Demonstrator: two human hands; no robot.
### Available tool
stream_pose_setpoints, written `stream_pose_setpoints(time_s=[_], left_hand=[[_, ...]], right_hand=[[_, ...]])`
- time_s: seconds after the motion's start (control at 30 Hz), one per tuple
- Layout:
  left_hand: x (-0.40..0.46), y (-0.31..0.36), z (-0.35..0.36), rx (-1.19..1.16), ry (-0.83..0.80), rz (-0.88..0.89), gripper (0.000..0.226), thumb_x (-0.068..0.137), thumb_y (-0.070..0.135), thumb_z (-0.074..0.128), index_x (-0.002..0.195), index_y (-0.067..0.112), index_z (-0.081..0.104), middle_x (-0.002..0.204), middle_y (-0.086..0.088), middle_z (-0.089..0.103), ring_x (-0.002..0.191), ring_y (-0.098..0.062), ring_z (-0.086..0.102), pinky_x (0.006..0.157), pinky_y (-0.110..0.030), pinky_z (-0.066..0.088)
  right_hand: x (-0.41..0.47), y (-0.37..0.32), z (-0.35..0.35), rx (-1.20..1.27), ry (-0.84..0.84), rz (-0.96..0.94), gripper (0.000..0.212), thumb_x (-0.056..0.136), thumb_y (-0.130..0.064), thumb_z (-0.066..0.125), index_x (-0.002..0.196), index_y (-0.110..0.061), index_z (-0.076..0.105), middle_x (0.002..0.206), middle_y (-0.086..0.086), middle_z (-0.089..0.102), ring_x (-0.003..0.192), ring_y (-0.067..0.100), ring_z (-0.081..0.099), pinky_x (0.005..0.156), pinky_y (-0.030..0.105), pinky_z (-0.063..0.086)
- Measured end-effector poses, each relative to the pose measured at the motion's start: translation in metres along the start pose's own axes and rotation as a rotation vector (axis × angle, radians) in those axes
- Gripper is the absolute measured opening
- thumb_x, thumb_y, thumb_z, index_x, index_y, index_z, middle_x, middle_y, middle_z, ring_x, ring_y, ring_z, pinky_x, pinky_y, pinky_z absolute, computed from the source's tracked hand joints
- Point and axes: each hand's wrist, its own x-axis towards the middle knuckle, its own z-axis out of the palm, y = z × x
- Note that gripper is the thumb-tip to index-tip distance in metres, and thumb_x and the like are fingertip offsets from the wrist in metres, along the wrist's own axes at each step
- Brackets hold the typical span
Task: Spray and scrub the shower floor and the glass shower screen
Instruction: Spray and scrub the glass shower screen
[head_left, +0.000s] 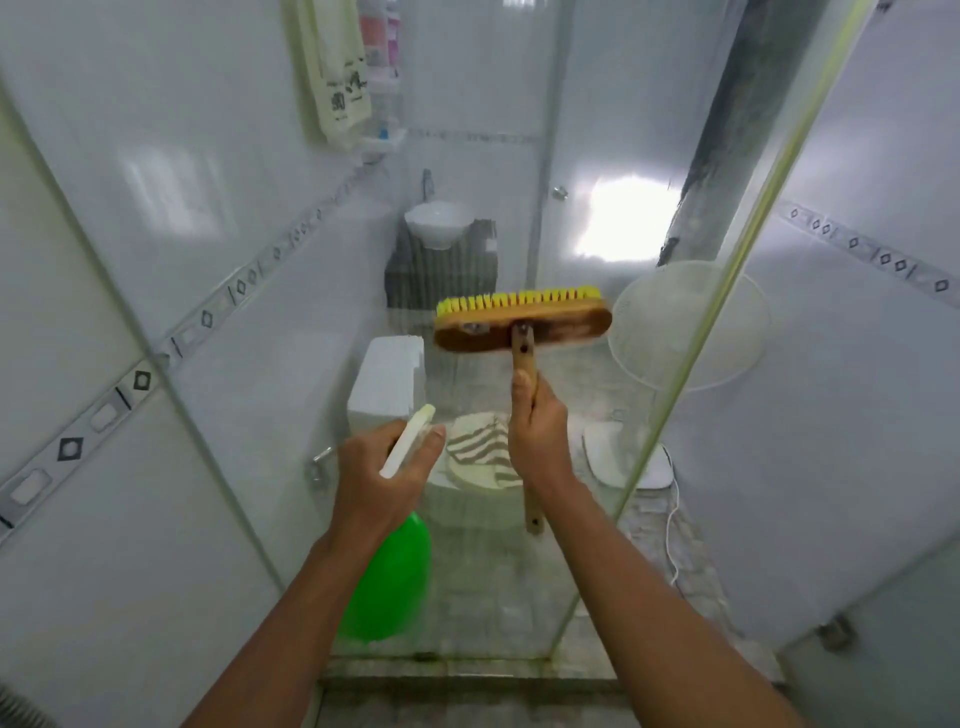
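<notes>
Left wall: white tiles with a patterned border strip (140, 382), well left of both hands.
Left hand (382, 478): curled round the white trigger head of a green spray bottle (389, 582); the bottle body hangs below the grip, blurred.
Glass shower screen (467, 208): straight ahead of both hands, with a toilet (389, 379) and small basin (439, 223) seen through it.
Scrub brush (522, 322): wooden block with yellow bristles facing away toward the glass; whether they touch it I cannot tell.
Brush axes: the block lies left to right, the handle runs down toward the person.
Right hand (537, 431): clamped on the wooden handle just below the block.
Key relation: the screen lies beyond the brush head, and the right hand is nearer it than the left, so scrubbing likely falls to the right.
Shower floor (467, 691): low in view, beneath both forearms, by the wet, stained sill.
</notes>
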Motion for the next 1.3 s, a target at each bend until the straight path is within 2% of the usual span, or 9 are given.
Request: stream_pose_setpoints(time_s=[0.07, 0.17, 0.3, 0.43, 0.53, 0.77, 0.87, 1.03, 1.3], left_hand=[[0.004, 0.005, 0.009, -0.02, -0.021, 0.004, 0.055, 0.087, 0.061, 0.064, 0.07, 0.009, 0.074, 0.058, -0.008, 0.068, 0.053, -0.028, 0.065, 0.048, -0.046, 0.051], [0.007, 0.013, 0.028, -0.063, -0.053, -0.003, 0.059, 0.086, 0.061, 0.065, 0.061, 0.008, 0.069, 0.054, -0.013, 0.064, 0.049, -0.031, 0.06, 0.046, -0.046, 0.048], [0.008, 0.019, 0.05, -0.108, -0.102, -0.038, 0.053, 0.085, 0.053, 0.075, 0.048, 0.021, 0.055, 0.043, 0.007, 0.047, 0.042, -0.006, 0.042, 0.044, -0.028, 0.034], [0.005, 0.018, 0.059, -0.131, -0.123, 0.034, 0.038, 0.09, 0.042, 0.073, 0.064, 0.015, 0.071, 0.053, -0.003, 0.063, 0.047, -0.011, 0.056, 0.048, -0.038, 0.045], [0.002, 0.012, 0.068, -0.144, -0.101, 0.007, 0.049, 0.091, 0.047, 0.07, 0.059, 0.011, 0.068, 0.051, -0.009, 0.06, 0.043, -0.014, 0.053, 0.045, -0.039, 0.043], [-0.021, -0.019, 0.06, -0.139, -0.012, -0.075, 0.06, 0.089, 0.057, 0.064, 0.06, 0.003, 0.066, 0.053, -0.017, 0.061, 0.045, -0.029, 0.055, 0.043, -0.038, 0.042], [-0.034, -0.034, 0.056, -0.12, -0.001, -0.061, 0.057, 0.092, 0.05, 0.063, 0.062, 0.002, 0.066, 0.053, -0.017, 0.06, 0.046, -0.024, 0.055, 0.045, -0.037, 0.041], [-0.042, -0.061, 0.038, -0.063, 0.078, -0.127, 0.06, 0.092, 0.05, 0.063, 0.066, -0.004, 0.066, 0.059, -0.024, 0.062, 0.053, -0.036, 0.057, 0.05, -0.046, 0.042], [-0.061, -0.096, 0.009, -0.102, 0.2, -0.258, 0.057, 0.092, 0.052, 0.066, 0.079, -0.003, 0.072, 0.072, -0.03, 0.066, 0.059, -0.048, 0.062, 0.046, -0.054, 0.055]], right_hand=[[0.044, -0.044, -0.025, 0.054, 0.055, -0.055, 0.031, 0.106, -0.035, 0.036, 0.078, -0.027, 0.047, 0.058, -0.01, 0.042, 0.048, 0.002, 0.041, 0.046, 0.021, 0.035], [0.092, -0.079, -0.063, 0.073, 0.168, -0.079, 0.041, 0.104, -0.047, 0.032, 0.071, -0.024, 0.041, 0.059, 0.001, 0.04, 0.05, 0.014, 0.042, 0.046, 0.032, 0.038], [0.105, -0.089, -0.092, 0.142, 0.148, -0.016, 0.044, 0.1, -0.054, 0.03, 0.076, -0.02, 0.044, 0.062, 0.007, 0.042, 0.051, 0.022, 0.041, 0.048, 0.032, 0.039], [0.097, -0.092, -0.104, 0.277, 0.145, 0.058, 0.036, 0.103, -0.038, 0.031, 0.09, -0.01, 0.049, 0.063, 0.016, 0.045, 0.047, 0.026, 0.039, 0.041, 0.031, 0.038], [0.093, -0.083, -0.099, 0.325, 0.175, 0.14, 0.041, 0.103, -0.048, 0.032, 0.085, -0.013, 0.045, 0.06, 0.011, 0.037, 0.045, 0.021, 0.034, 0.041, 0.028, 0.034], [0.024, 0.028, -0.043, -0.03, 0.052, 0.007, 0.031, 0.103, -0.046, 0.036, 0.077, -0.031, 0.046, 0.059, -0.008, 0.043, 0.053, 0.009, 0.044, 0.051, 0.033, 0.037], [-0.045, 0.103, -0.018, -0.095, -0.103, 0.14, 0.039, 0.097, -0.06, 0.038, 0.091, -0.027, 0.057, 0.065, -0.013, 0.051, 0.061, 0.002, 0.049, 0.06, 0.03, 0.04], [-0.107, 0.18, -0.004, -0.187, -0.221, 0.343, 0.055, 0.086, -0.08, 0.035, 0.082, -0.028, 0.054, 0.062, -0.008, 0.051, 0.057, 0.011, 0.049, 0.056, 0.037, 0.043], [-0.038, 0.053, 0.066, -0.092, -0.252, -0.019, 0.037, 0.098, -0.045, 0.051, 0.094, -0.01, 0.061, 0.066, 0.002, 0.059, 0.06, 0.021, 0.057, 0.054, 0.036, 0.043]])
